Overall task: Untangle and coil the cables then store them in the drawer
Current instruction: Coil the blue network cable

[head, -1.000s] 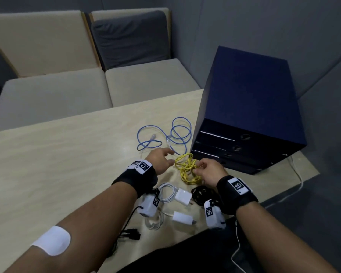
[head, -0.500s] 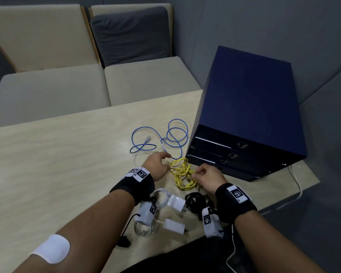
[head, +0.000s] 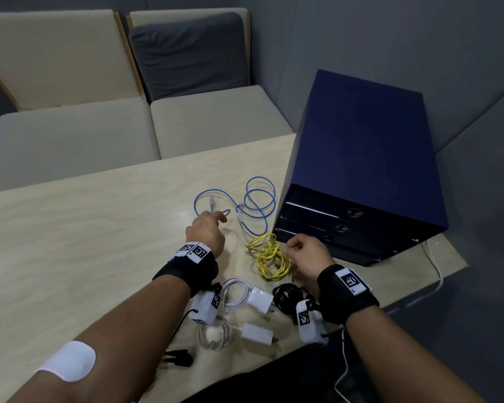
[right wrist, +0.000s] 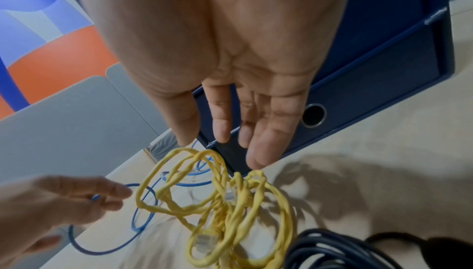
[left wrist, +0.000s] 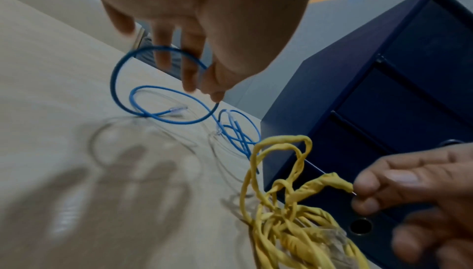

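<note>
- Now our left grip [head: 205,234] has left the yellow cable [head: 266,254], where it was working half a second ago, and has gone forward to the blue cable [left wrist: 112,83]. Its fingers curl down round one blue loop, which is lifted just off the tabletop [head: 85,228].
- Our right grip [head: 306,254] stays put, thumb and fingertips pinched tight on one end of the yellow cable. The rest of that tangle lies on the tabletop just in front of the drawer box [head: 361,146].
- The blue cable lies in loose loops beyond the yellow one, its far loops just beside the box's front left corner.
- The box stands near the right edge of the tabletop and walls off that side.
- The widest open stretch of tabletop spreads to our left and ahead, up to the far edge where the bench seats [head: 70,141] begin.
- The other things lie near one another under our wrists, close to the near edge.
- We count one blue cable, one yellow cable and one black coil [head: 287,295].
- We count a white cable [head: 230,283] by the far charger [head: 259,299] and a second white cable [head: 213,334] by the near charger [head: 256,334].
- We count one black plug [head: 178,359] and one thin white lead [head: 437,266] trailing off the right edge.
- We count three drawer fronts [head: 317,199] stacked in the box, each with a round pull.
</note>
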